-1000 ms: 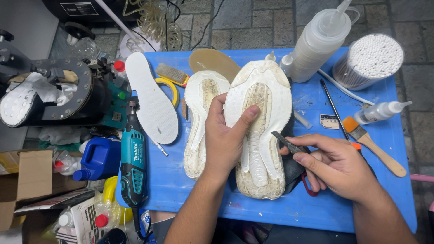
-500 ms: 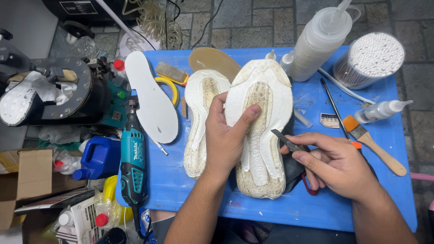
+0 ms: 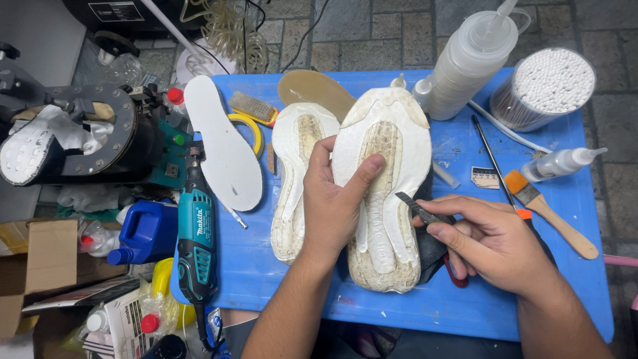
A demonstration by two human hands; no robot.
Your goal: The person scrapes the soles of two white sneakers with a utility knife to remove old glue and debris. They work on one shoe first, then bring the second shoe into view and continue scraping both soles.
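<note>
We count two off-white worn shoe soles, one held upright [image 3: 385, 193] and one lying flat [image 3: 296, 179]; one white foam insole [image 3: 222, 149]; one tan insole [image 3: 316, 90]; one wooden-handled paintbrush [image 3: 548, 213]; two clear squeeze bottles, large [image 3: 472, 63] and small [image 3: 561, 163]; possibly a third nozzle [image 3: 399, 81], partly hidden.

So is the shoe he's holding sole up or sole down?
Sole up. The shoe shows its pale, worn underside to the camera, with the left hand gripping its edge, thumb laid across the sole.
</note>
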